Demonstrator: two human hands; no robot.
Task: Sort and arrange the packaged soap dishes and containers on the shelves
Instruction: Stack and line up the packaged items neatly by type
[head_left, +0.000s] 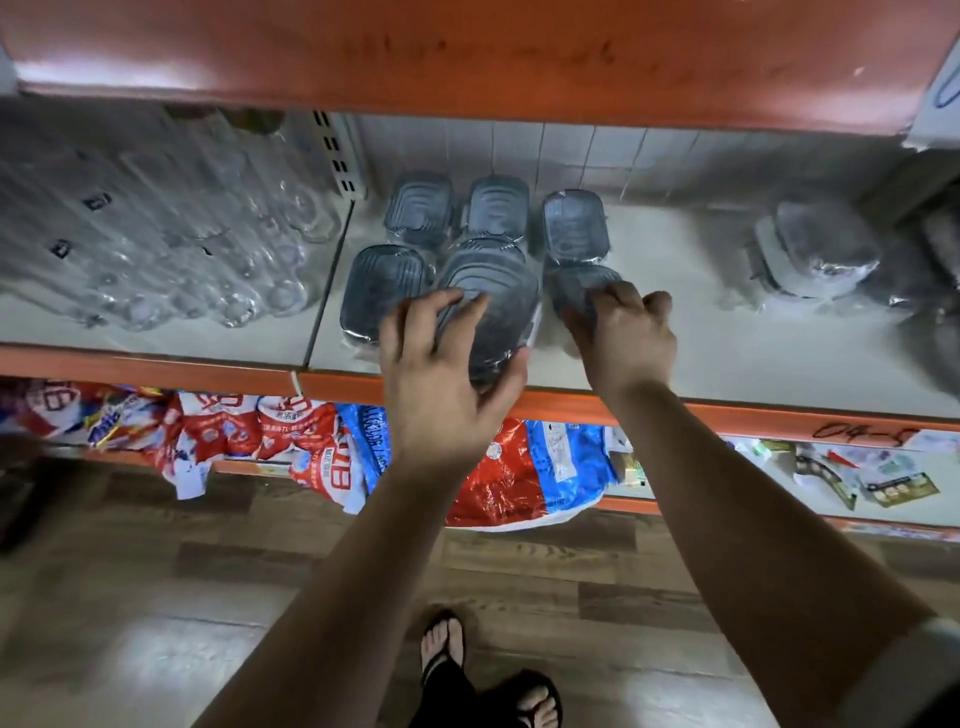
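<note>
Two hands work at once. The left hand (447, 364) is clamped on a large smoke-grey, round-cornered plastic container in clear wrap (493, 296). Its fingers spread over the ribbed lid and the thumb hooks the near end, a wide grip that probably spreads the load so the slippery film does not slide. This container's near end sits right at the orange front lip of the shelf (753, 413), so it looks mid-placement and not yet settled.

The right hand (623, 332) is curled round the near end of a smaller grey wrapped container (574, 286), just behind the lip and right of the large one. It is likely nudging it into line.

Farther back from the lip, three more grey wrapped containers (496, 205) stand in a row near the tiled wall. Another grey container (384, 291) sits just behind the lip, left of the held one. Together they form two ranks, which suggests like is being grouped with like.

Along the lip to the right, well apart, lie pale lidded containers in wrap (815, 249), probably a separate sort. Leftward, on the neighbouring board, lie clear wrapped glassware packs (208, 234). Below the lip hang red, white and blue printed bags (311, 441).
</note>
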